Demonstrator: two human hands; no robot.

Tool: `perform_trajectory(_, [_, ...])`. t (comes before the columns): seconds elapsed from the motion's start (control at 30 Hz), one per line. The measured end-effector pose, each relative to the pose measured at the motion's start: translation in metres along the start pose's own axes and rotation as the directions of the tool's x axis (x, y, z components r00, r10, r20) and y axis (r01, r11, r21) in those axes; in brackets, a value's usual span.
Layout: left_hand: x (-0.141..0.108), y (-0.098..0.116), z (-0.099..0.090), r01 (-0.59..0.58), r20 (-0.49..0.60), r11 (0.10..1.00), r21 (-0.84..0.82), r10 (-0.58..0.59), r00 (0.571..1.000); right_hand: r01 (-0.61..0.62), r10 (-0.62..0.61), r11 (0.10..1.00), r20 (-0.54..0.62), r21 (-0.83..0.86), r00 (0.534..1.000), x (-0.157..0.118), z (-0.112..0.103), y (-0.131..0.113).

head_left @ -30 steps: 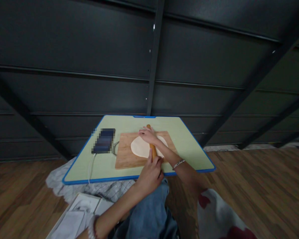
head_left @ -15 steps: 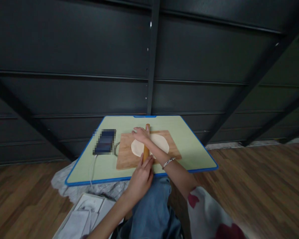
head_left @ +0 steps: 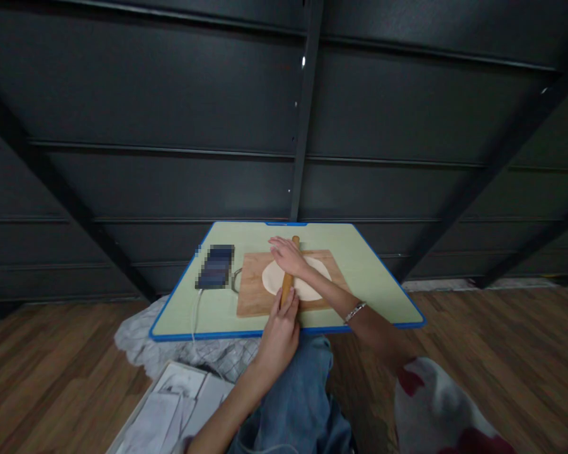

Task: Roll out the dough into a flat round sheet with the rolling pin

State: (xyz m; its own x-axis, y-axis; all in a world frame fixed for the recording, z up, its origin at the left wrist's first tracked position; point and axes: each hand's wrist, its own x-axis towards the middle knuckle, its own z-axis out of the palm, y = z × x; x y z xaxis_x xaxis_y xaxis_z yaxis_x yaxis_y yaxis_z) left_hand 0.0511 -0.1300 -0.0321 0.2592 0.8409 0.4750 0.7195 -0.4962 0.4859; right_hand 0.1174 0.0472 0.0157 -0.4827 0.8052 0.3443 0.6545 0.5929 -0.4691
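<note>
A wooden rolling pin [head_left: 288, 282] lies lengthwise across a flat, pale round of dough [head_left: 317, 271] on a wooden board [head_left: 250, 290]. Its near end is gripped in my left hand [head_left: 283, 325], at the board's front edge. My right hand [head_left: 288, 254] rests on the pin towards its far end, palm down, with the fingers stretched out to the left. Dough shows on both sides of the pin; the part beneath the pin and my right forearm is hidden.
The board lies on a pale green table [head_left: 373, 290] with a blue rim. A pixelated dark device [head_left: 216, 267] with a white cable lies left of it. Below are an open box [head_left: 170, 403] and crumpled sheeting [head_left: 142, 334]. A dark panelled wall [head_left: 194, 183] stands behind.
The whole view has shifted, so table and board appear further right. My right hand's fingers are straighter over the pin, which now slants slightly more. My left hand stays at its near end.
</note>
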Motion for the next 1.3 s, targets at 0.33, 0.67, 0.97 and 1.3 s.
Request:
perform_trajectory(0.33, [-0.003, 0.002, 0.005, 0.036, -0.106, 0.995, 0.098, -0.025, 0.994, -0.240, 0.246, 0.968, 0.079, -0.071, 0.966, -0.005, 0.009, -0.002])
perform_trajectory(0.67, [-0.009, -0.012, -0.026, 0.132, -0.087, 0.972, 0.197, -0.117, 0.989, -0.179, 0.216, 0.961, 0.168, -0.210, 0.962, 0.020, 0.027, -0.043])
perform_trajectory(0.97, [-0.010, -0.014, -0.042, 0.175, -0.108, 0.931, 0.319, -0.148, 0.983, -0.246, 0.287, 0.936, 0.140, -0.252, 0.948, 0.030, 0.040, -0.055])
perform_trajectory(1.3, [-0.006, -0.011, -0.051, 0.221, -0.072, 0.774, 0.593, -0.222, 0.972, -0.371, 0.381, 0.921, 0.072, -0.121, 0.922, 0.038, 0.041, -0.059])
